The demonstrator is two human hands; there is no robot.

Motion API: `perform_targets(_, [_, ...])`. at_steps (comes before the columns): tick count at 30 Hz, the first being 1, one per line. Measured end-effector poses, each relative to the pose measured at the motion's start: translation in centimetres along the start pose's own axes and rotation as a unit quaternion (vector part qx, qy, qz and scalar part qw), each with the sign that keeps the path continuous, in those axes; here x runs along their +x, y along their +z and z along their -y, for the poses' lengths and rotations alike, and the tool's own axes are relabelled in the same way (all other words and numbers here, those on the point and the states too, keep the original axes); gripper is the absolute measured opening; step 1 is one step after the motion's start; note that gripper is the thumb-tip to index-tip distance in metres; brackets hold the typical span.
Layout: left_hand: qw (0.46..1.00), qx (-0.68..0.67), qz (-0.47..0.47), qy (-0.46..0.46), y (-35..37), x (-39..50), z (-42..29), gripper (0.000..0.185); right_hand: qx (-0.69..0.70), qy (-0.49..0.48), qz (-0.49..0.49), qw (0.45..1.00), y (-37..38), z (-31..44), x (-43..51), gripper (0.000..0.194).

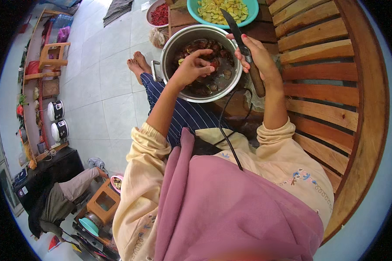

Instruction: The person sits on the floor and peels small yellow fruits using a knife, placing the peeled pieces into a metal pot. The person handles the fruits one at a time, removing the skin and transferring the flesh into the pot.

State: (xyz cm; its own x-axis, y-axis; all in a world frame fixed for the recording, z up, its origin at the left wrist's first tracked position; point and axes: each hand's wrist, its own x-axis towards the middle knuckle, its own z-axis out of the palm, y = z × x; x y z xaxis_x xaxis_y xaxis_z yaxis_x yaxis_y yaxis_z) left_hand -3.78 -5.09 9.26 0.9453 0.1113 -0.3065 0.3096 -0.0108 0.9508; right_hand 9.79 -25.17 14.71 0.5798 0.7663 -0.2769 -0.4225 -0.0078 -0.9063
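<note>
A large metal pot (pixel 167 74) holds dark water with several small brownish-red bulbs, probably shallots, in it. Over the pot, my left hand (pixel 192 68) has a reddish bulb (pixel 214 64) at its fingertips; the fingers partly cover it. At the pot's right rim my right hand (pixel 259 55) grips a knife (pixel 237 37) by its wooden handle. The dark blade points up and away from me, overlapping the edge of a turquoise basin (pixel 196 18). Yellowish peeled pieces (pixel 220 11) fill that basin.
Slatted wooden bench (pixel 320 75) on the right. Beyond the pot are a pink bowl of red chillies (pixel 159 15) and a tied plastic bag (pixel 159 37). A black cable (pixel 222 130) runs over my lap. Another person (pixel 57 202) is at lower left, near a small brown stool (pixel 103 202).
</note>
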Motion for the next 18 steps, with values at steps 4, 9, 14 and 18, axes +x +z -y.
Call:
perform_targets(4, [0.966,-0.248,-0.015,-0.069,-0.1,-2.1,-0.2,0.043,-0.039,0.006,-0.027,0.999,0.5,-0.1,-0.1,0.042])
perform_targets(9, [0.948,-0.312,-0.039,-0.043,0.6,-2.8,0.3,0.038,-0.156,0.009,0.003,0.988,2.5,-1.7,-0.5,0.04])
perform_targets(14, [0.935,-0.352,-0.049,0.013,0.2,-2.9,0.5,0.038,-0.254,-0.015,0.03,0.967,5.4,-3.8,-1.6,0.044])
perform_targets(18, [0.93,-0.363,-0.039,0.045,0.2,-3.1,0.8,0.035,-0.294,-0.027,0.02,0.955,6.3,-4.2,-2.1,0.047])
